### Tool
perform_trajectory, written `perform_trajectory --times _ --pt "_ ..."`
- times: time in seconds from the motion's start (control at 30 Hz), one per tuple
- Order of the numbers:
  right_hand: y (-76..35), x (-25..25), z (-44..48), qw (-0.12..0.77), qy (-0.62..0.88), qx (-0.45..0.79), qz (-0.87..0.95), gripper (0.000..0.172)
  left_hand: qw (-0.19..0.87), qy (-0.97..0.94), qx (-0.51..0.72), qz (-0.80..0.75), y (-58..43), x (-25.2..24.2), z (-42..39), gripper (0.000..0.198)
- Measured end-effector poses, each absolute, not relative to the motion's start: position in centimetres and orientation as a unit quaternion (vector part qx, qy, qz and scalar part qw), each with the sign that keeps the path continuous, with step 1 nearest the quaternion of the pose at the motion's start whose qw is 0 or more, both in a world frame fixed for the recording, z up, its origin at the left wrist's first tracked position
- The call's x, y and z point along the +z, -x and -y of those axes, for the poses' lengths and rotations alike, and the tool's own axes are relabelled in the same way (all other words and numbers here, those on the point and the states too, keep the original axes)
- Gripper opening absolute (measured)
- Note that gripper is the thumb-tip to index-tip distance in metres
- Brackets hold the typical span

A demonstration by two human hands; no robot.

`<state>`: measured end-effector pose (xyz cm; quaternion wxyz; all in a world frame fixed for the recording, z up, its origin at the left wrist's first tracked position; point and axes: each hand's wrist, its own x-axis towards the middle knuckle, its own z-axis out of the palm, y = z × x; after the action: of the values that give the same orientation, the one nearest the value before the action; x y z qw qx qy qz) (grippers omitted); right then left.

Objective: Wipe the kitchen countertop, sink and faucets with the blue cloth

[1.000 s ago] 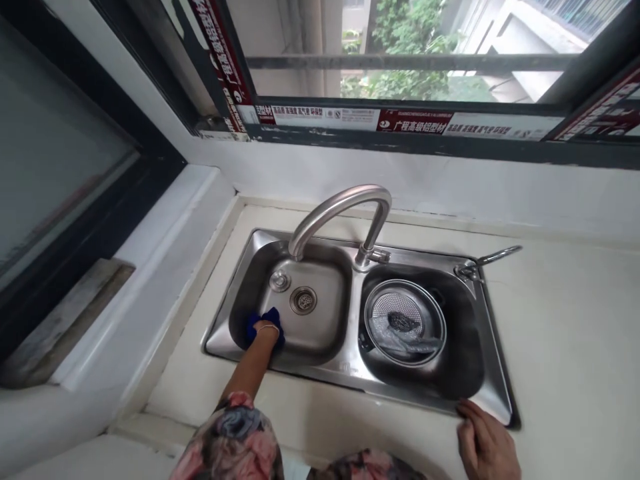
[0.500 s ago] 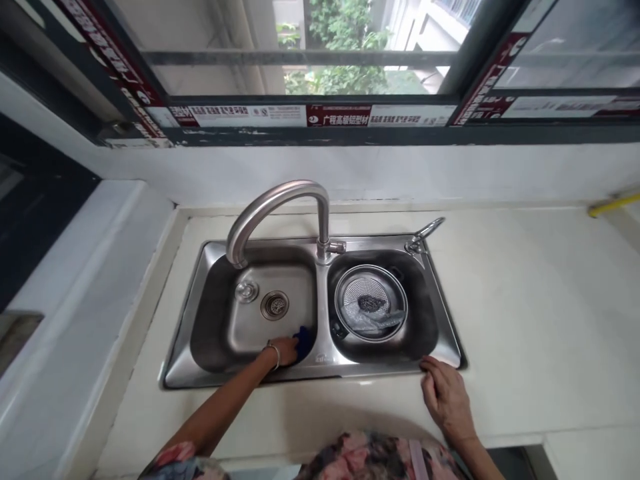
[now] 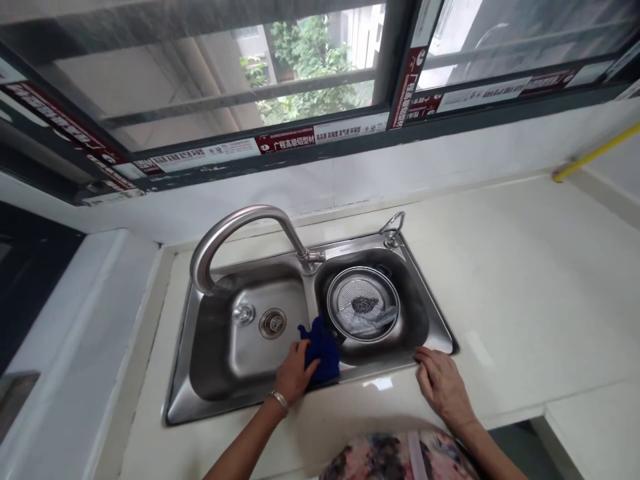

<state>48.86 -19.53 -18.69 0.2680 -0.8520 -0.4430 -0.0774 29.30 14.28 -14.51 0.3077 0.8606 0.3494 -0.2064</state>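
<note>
The left hand (image 3: 295,377) has its grip closed on a blue cloth (image 3: 321,353), which lies on the divider between the two basins of the sink (image 3: 176,407), at the sink's front rim. The right hand (image 3: 443,387) rests flat, grip open and holding nothing, on the surface (image 3: 525,280) at the sink's front right corner. A metal strainer (image 3: 363,312) sits in the sink's right basin.

Blue cloth (image 3: 323,357) partly beneath left hand (image 3: 294,377)
</note>
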Motion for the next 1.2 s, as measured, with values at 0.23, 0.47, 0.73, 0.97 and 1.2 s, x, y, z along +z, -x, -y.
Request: perform_trajectory --times 0.23,0.47,0.73,0.97,1.2 --pt "-48.8 -18.4 19.2 0.267 0.854 -0.072 0.442 0.02 0.34 -0.844 -0.085 -0.407 -33.8 -17.0 -16.7 0.044" --pt "-48.7 -17.9 18.8 0.277 0.857 -0.063 0.431 0.024 0.312 -0.831 -0.046 -0.458 -40.9 -17.2 -21.4 0.049" --pt "-48.7 -17.4 18.5 0.282 0.86 -0.047 0.423 0.023 0.272 -0.814 -0.055 -0.51 -46.6 -16.2 -25.1 0.05" --pt "-48.9 -17.6 18.1 0.295 0.854 -0.068 0.424 0.02 0.246 -0.822 -0.081 -0.507 -45.7 -14.6 -22.8 0.053" --pt "-48.9 -18.2 17.8 0.301 0.848 -0.107 0.423 0.02 0.238 -0.84 -0.117 -0.473 -41.3 -14.2 -18.9 0.051"
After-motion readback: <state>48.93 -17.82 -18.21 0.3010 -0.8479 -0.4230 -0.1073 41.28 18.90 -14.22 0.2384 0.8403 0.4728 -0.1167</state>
